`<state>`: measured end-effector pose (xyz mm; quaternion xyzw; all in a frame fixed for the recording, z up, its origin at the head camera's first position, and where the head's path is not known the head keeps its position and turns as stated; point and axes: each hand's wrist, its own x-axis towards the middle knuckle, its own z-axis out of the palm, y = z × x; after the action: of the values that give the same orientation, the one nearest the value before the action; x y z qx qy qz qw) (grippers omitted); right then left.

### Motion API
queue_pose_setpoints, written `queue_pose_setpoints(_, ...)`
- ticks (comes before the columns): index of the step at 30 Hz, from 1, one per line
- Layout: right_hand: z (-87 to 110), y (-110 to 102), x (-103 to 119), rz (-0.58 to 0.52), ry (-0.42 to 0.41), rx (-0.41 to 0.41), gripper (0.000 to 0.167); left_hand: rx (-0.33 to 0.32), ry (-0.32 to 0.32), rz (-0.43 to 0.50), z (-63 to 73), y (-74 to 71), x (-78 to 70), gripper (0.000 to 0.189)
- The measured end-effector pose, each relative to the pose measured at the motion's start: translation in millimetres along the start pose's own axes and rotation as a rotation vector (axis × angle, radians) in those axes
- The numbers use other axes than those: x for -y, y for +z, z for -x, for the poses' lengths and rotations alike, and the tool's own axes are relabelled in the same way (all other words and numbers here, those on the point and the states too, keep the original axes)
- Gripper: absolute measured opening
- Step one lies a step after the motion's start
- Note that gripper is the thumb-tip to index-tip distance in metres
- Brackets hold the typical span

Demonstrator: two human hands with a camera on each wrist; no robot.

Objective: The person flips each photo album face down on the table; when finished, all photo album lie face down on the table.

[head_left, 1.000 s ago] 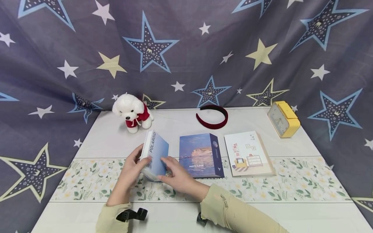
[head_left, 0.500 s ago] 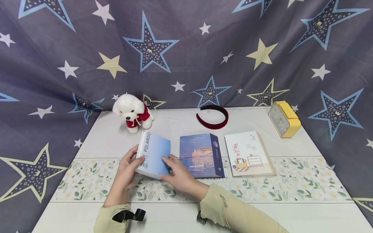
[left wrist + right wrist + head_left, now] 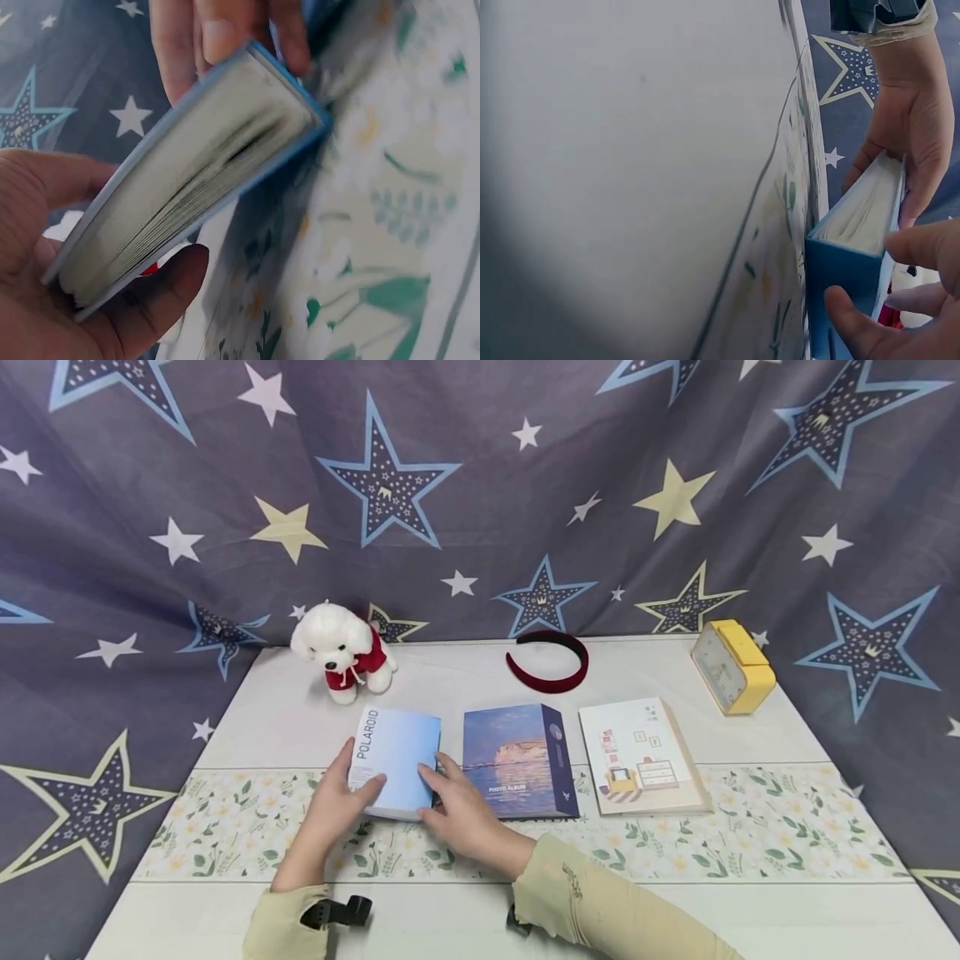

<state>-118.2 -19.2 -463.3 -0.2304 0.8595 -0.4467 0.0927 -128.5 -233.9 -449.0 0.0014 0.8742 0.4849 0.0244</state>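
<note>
A pale blue photo album (image 3: 405,756) marked POLAROID is between both hands, its cover facing up. My left hand (image 3: 333,802) grips its left edge, thumb on the cover and fingers on the other side, as the left wrist view shows around the page block (image 3: 187,172). My right hand (image 3: 461,806) holds the right side; in the right wrist view its thumb lies on the blue spine (image 3: 844,266) and a finger touches the cover's edge. That view shows the spine low at the table, with the left side tilted up. The album's underside is hidden.
Right of the hands lie a dark blue album with a seaside picture (image 3: 510,760) and a white book with a furniture drawing (image 3: 637,756). Behind are a white plush dog (image 3: 341,652), a dark red headband (image 3: 573,672) and a yellow clock (image 3: 735,668). A star-patterned curtain (image 3: 480,485) backs the table.
The album has turned from a steep tilt, spine text angled, to a flatter pose with its cover up. The left hand has shifted with its edge; the right hand has barely moved.
</note>
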Motion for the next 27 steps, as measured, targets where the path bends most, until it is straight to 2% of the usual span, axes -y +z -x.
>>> queue_pose_setpoints(5, -0.2, 0, 0, 0.049, -0.002, -0.001, 0.063, 0.02, 0.064, -0.104, 0.2, 3.8, 4.0, 0.098)
queue_pose_setpoints(9, 0.0, -1, 0, 0.083, -0.002, 0.014, 0.064, 0.065, 0.04, -0.246, 1.4, 5.1, 3.4, 0.118)
queue_pose_setpoints(12, 0.1, -1, 0, 0.09, 0.0, 0.025, 0.063, 0.095, 0.026, -0.3, 2.1, 6.1, 3.8, 0.124)
queue_pose_setpoints(17, 0.5, 0, -1, 0.091, -0.004, 0.023, 0.062, 0.118, 0.041, -0.328, 2.6, 8.4, 6.1, 0.126)
queue_pose_setpoints(27, 1.8, 1, -2, 0.128, -0.014, 0.018, 0.061, 0.122, 0.066, -0.362, 1.6, 12.1, 9.3, 0.122)
